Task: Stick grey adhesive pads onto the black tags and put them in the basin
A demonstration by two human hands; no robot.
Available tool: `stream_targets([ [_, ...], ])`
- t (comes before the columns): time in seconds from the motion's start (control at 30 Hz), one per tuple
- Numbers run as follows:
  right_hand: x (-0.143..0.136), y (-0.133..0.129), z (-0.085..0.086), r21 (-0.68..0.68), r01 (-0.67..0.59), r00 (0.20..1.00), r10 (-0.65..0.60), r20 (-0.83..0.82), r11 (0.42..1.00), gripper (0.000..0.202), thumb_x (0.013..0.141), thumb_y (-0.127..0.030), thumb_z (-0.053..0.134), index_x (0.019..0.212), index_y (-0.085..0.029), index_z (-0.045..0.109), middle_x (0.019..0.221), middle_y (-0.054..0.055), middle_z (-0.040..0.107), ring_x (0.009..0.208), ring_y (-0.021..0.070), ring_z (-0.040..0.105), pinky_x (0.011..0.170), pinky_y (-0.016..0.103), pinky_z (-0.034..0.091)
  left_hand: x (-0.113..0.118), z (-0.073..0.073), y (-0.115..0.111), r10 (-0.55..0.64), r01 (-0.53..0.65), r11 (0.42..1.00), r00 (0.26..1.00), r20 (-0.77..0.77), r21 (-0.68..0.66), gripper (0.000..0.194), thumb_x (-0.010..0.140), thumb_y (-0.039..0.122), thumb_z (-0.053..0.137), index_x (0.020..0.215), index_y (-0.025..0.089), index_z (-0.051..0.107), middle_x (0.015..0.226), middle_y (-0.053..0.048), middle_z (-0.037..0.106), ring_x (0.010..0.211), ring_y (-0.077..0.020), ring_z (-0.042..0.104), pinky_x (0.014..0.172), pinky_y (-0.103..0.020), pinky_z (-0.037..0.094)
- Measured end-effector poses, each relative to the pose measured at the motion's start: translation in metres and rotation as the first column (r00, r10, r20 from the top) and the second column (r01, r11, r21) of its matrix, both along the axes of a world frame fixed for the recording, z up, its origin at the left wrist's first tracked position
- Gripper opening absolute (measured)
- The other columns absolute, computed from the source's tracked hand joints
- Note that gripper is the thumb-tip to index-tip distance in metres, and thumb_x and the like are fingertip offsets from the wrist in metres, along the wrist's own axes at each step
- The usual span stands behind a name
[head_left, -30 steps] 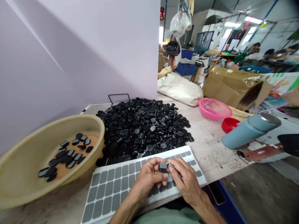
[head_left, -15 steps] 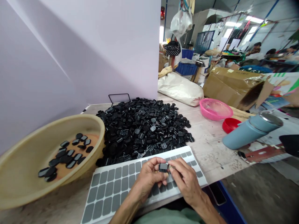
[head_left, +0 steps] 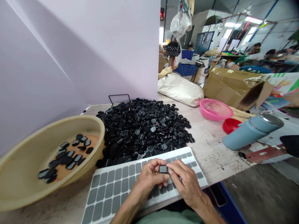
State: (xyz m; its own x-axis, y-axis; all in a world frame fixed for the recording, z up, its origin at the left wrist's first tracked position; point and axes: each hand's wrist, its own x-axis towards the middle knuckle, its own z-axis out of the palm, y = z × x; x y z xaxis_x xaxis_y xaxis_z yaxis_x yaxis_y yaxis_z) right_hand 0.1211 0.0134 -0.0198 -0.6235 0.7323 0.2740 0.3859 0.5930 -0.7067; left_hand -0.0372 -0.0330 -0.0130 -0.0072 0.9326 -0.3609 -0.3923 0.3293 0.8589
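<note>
My left hand [head_left: 147, 180] and my right hand [head_left: 185, 182] meet over a white sheet of grey rectangular stickers [head_left: 112, 186] at the table's front edge. Between the fingertips of both hands sits one small black plastic piece [head_left: 163, 169]. Just beyond the sheet lies a big heap of the same black pieces [head_left: 142, 129]. A tan plastic basin [head_left: 28, 155] at the left holds several black pieces [head_left: 66, 155].
A lilac partition wall stands behind the heap. To the right lie a pink basket [head_left: 215, 109], a red lid [head_left: 230, 125], a blue flask on its side [head_left: 251, 130], a white sack [head_left: 179, 88] and cardboard boxes [head_left: 233, 85]. People work far right.
Both hands have sunk slightly toward the sticker sheet, still holding the black piece between them. Everything else stays put.
</note>
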Motion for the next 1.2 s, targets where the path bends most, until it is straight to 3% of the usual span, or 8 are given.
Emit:
stream_targets([
  [0.13,-0.002,-0.002,-0.001,0.015,-0.004,1.000,0.003,0.026,1.000,0.024,0.092,-0.015,0.037,0.101,-0.020,0.059,0.085,0.004,0.056,0.078,0.0168,0.055,0.068,0.029,0.044,0.000,-0.001,-0.001,-0.016,0.017,1.000,0.999,-0.035,0.021,0.038,0.074,0.040,0.067,0.096,0.012,0.054,0.052,0.000,0.058,0.044,-0.0090,0.052,0.041,-0.016,0.035],
  [0.33,-0.007,-0.006,-0.002,0.058,-0.010,0.993,0.003,0.120,0.998,0.024,0.092,-0.015,0.037,0.094,-0.020,0.060,0.084,0.004,0.056,0.077,0.0166,0.055,0.068,0.028,0.042,-0.001,-0.009,-0.001,-0.007,0.014,0.999,0.977,-0.212,0.030,0.027,0.076,0.037,0.062,0.088,0.013,0.056,0.046,0.002,0.053,0.039,-0.0077,0.042,0.040,-0.017,0.028],
  [0.57,0.016,0.017,-0.004,0.053,0.187,0.945,-0.194,0.265,0.981,0.022,0.091,-0.014,0.040,0.099,-0.022,0.059,0.092,0.002,0.060,0.082,0.0166,0.058,0.071,0.028,0.040,-0.046,-0.003,-0.014,0.167,-0.120,0.985,0.812,-0.559,0.120,0.027,0.084,0.041,0.055,0.098,0.018,0.058,0.060,0.003,0.053,0.057,-0.0112,0.048,0.051,-0.020,0.032],
  [0.67,0.015,0.019,-0.001,0.047,0.154,0.926,-0.161,0.341,0.987,0.020,0.091,-0.014,0.039,0.094,-0.021,0.057,0.088,0.001,0.059,0.079,0.0161,0.057,0.069,0.028,0.039,-0.054,-0.003,-0.025,0.028,0.033,0.997,0.737,-0.676,0.076,0.024,0.087,0.039,0.049,0.098,0.020,0.058,0.061,0.004,0.049,0.058,-0.0116,0.044,0.053,-0.022,0.032],
  [0.77,0.000,0.018,0.001,0.099,0.099,0.903,-0.131,0.410,0.990,0.017,0.090,-0.015,0.039,0.088,-0.021,0.055,0.085,0.000,0.057,0.074,0.0153,0.055,0.066,0.028,0.036,-0.045,-0.004,-0.032,-0.108,0.235,0.971,0.605,-0.789,0.047,0.019,0.089,0.031,0.044,0.095,0.021,0.058,0.069,0.002,0.055,0.063,-0.0129,0.048,0.059,-0.023,0.036],
  [0.9,-0.030,0.019,0.001,0.220,0.032,0.864,-0.138,0.485,0.975,0.015,0.089,-0.014,0.041,0.083,-0.021,0.053,0.085,0.001,0.057,0.074,0.0161,0.055,0.062,0.029,0.033,-0.034,-0.006,-0.033,-0.073,0.354,0.930,0.453,-0.889,0.104,0.021,0.091,0.022,0.034,0.092,0.021,0.055,0.084,-0.002,0.060,0.074,-0.0150,0.055,0.070,-0.025,0.041],
  [1.03,-0.052,0.022,-0.001,0.243,-0.037,0.864,-0.092,0.495,0.969,0.015,0.088,-0.013,0.042,0.082,-0.020,0.054,0.085,0.002,0.059,0.076,0.0169,0.056,0.064,0.029,0.034,-0.034,-0.008,-0.031,-0.042,0.375,0.919,0.404,-0.914,0.124,0.023,0.091,0.018,0.030,0.084,0.020,0.052,0.080,-0.002,0.058,0.070,-0.0144,0.055,0.068,-0.024,0.041],
  [1.2,-0.063,0.019,-0.003,0.227,-0.062,0.867,-0.060,0.495,0.972,0.016,0.087,-0.012,0.043,0.081,-0.020,0.055,0.085,0.003,0.059,0.078,0.0169,0.057,0.066,0.028,0.036,-0.035,-0.006,-0.031,-0.073,0.418,0.902,0.402,-0.913,0.112,0.020,0.088,0.011,0.030,0.078,0.020,0.045,0.080,-0.002,0.056,0.071,-0.0138,0.053,0.066,-0.022,0.039],
])
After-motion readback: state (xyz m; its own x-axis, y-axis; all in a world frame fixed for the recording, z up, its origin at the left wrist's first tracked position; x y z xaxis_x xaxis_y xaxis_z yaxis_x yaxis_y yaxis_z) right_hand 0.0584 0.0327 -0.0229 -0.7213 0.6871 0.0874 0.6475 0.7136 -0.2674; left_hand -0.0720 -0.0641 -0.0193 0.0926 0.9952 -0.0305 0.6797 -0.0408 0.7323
